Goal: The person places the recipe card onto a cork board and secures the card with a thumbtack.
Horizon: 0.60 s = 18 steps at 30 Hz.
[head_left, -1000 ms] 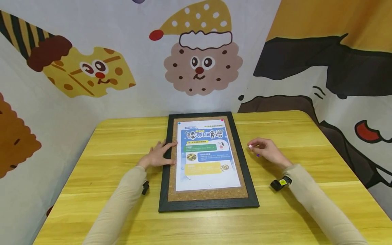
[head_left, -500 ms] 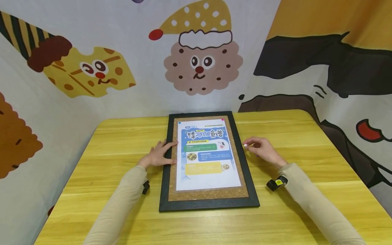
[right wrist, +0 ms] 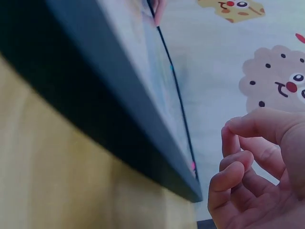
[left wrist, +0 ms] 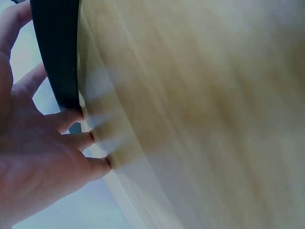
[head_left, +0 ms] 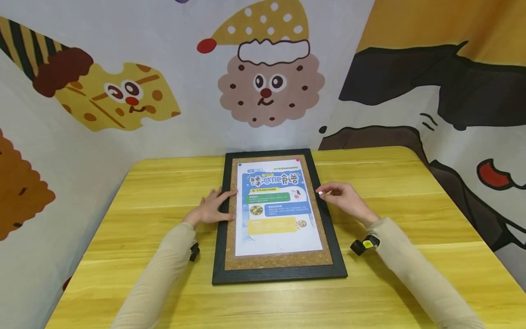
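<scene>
A black-framed cork board lies on the table, bearing a printed poster. One teal push pin is at the poster's upper left corner, one pink push pin at its upper right. My left hand rests with spread fingers on the board's left side, thumb and index reaching over the frame; in the left wrist view, other fingertips touch the table. My right hand pinches a small white push pin at the frame's right edge. Its remaining fingers curl in, as the right wrist view shows.
The yellow wood-grain table extends on both sides of the board. A cartoon-printed cloth hangs behind the table and along its sides. Black wrist devices are strapped at both sleeves.
My right hand has moved left, bringing the white push pin from beside the board to its frame. A purple spot beneath that hand no longer shows. The left hand stays put.
</scene>
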Each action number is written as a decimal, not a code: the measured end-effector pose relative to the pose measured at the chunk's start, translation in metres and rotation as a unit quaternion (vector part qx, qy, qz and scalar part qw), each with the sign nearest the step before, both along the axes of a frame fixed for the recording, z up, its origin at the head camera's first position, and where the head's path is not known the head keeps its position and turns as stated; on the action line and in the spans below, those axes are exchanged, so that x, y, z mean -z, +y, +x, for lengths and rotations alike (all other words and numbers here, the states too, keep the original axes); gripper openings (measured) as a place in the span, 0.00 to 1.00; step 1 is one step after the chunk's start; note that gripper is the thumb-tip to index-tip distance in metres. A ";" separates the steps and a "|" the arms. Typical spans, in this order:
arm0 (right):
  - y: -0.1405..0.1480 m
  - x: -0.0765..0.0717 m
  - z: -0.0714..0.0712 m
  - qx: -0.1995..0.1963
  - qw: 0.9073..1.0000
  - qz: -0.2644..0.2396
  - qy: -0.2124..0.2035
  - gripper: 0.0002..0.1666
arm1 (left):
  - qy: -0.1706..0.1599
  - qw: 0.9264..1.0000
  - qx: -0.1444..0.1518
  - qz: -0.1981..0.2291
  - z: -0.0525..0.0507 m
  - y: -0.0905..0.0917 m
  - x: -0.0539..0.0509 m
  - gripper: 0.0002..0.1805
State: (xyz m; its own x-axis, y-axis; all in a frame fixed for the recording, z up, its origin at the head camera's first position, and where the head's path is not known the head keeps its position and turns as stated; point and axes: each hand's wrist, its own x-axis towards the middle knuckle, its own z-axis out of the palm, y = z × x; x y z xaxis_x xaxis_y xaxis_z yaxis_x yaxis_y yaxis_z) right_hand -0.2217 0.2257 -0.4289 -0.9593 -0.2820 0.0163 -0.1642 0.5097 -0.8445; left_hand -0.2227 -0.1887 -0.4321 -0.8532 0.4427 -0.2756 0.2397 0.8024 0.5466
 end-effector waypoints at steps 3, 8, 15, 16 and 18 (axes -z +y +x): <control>-0.004 -0.002 -0.002 -0.003 1.000 -0.007 0.015 0.13 | 0.001 1.000 0.002 0.001 0.000 -0.001 0.002 0.46; -0.014 -0.009 -0.003 -0.025 0.999 -0.016 0.024 0.14 | 0.001 1.000 0.004 0.001 -0.001 -0.002 0.002 0.46; -0.029 -0.012 0.000 -0.071 0.996 -0.037 0.040 0.12 | -0.002 1.000 0.006 -0.001 0.000 -0.002 0.000 0.46; -0.032 -0.014 0.001 -0.073 0.996 -0.039 0.038 0.11 | -0.003 1.000 0.006 -0.001 0.000 -0.001 0.000 0.46; -0.040 -0.020 0.006 -0.084 0.995 -0.047 0.033 0.11 | -0.003 1.000 0.006 -0.001 0.000 -0.001 0.000 0.46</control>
State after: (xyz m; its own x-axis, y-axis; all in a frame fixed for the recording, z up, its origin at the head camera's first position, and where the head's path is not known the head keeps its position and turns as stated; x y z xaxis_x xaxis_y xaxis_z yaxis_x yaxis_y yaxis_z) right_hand -0.2160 0.1860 -0.4086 -0.8947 -0.4327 0.1112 -0.2969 0.3898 -0.8717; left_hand -0.2229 -0.1898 -0.4318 -0.8460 0.4522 -0.2824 0.2456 0.8008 0.5463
